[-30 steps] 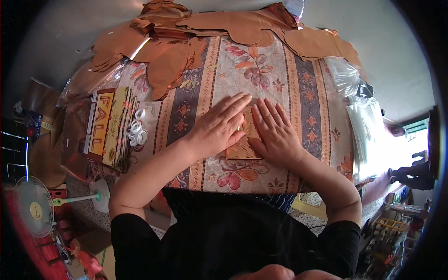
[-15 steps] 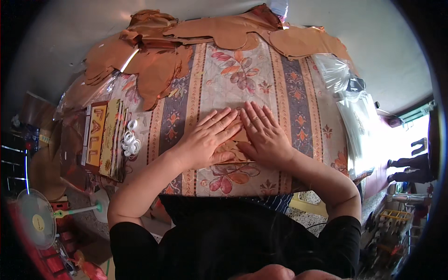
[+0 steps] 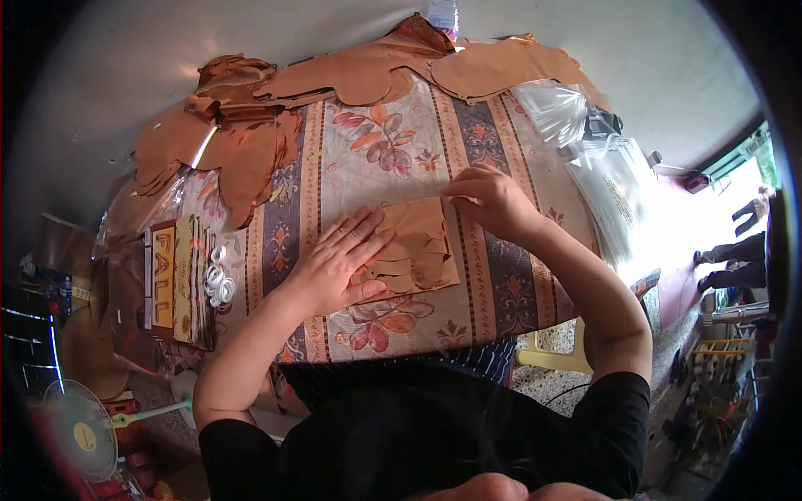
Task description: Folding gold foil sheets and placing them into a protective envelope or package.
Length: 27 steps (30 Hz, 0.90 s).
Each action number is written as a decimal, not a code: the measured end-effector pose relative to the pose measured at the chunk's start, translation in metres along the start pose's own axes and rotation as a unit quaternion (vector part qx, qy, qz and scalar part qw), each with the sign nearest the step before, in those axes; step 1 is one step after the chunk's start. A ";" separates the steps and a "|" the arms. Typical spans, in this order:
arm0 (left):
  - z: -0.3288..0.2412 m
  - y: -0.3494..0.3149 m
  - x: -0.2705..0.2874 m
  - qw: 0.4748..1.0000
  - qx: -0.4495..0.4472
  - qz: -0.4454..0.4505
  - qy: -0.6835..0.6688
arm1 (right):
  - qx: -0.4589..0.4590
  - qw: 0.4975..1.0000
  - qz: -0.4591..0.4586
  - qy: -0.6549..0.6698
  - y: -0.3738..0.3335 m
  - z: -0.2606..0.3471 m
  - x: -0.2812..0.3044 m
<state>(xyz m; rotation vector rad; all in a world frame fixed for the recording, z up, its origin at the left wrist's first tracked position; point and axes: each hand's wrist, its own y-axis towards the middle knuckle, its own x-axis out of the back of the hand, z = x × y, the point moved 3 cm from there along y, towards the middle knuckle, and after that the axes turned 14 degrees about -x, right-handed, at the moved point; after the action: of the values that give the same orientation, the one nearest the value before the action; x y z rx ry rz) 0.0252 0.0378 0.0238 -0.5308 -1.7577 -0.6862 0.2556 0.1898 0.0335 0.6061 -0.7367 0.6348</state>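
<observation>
A folded piece of brown paper (image 3: 409, 230) lies on the patterned tablecloth in front of me, its lower edge jagged and cut in places. My left hand (image 3: 342, 259) rests flat on the left side of the paper, fingers stretched out. At the paper's upper right corner is my right hand (image 3: 493, 200), its fingers curled and the thumb pressed in, closed at that corner. How much of the corner sits between the fingertips is hard to see.
Large brown cut-out sheets (image 3: 342, 79) cover the table's far edge. At left stand a stack of printed packs (image 3: 180, 284) and several white coiled bands (image 3: 219, 280). Clear plastic sleeves (image 3: 606, 188) lie at right. A fan (image 3: 83, 434) stands lower left; a person's legs (image 3: 735, 263) show far right.
My right hand has lifted off the paper and moved to its upper right corner, going from flat to closed. The left hand stays flat, and more of the paper now shows. The view has shifted slightly.
</observation>
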 end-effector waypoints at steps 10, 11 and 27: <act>-0.002 0.002 0.002 1.000 0.012 0.020 0.001 | 0.226 0.944 -0.016 -0.239 0.003 0.013 -0.008; -0.002 0.002 0.002 1.000 0.015 0.020 0.000 | 0.239 0.931 -0.022 -0.274 0.001 0.012 -0.012; 0.000 -0.001 -0.003 0.999 -0.001 0.028 0.023 | 0.017 0.977 0.054 -0.206 -0.020 0.056 -0.066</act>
<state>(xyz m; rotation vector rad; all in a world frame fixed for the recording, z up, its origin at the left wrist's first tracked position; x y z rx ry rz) 0.0254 0.0372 0.0203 -0.5599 -1.6938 -0.6549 0.2088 0.1183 0.0114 0.7439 -1.1537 0.6296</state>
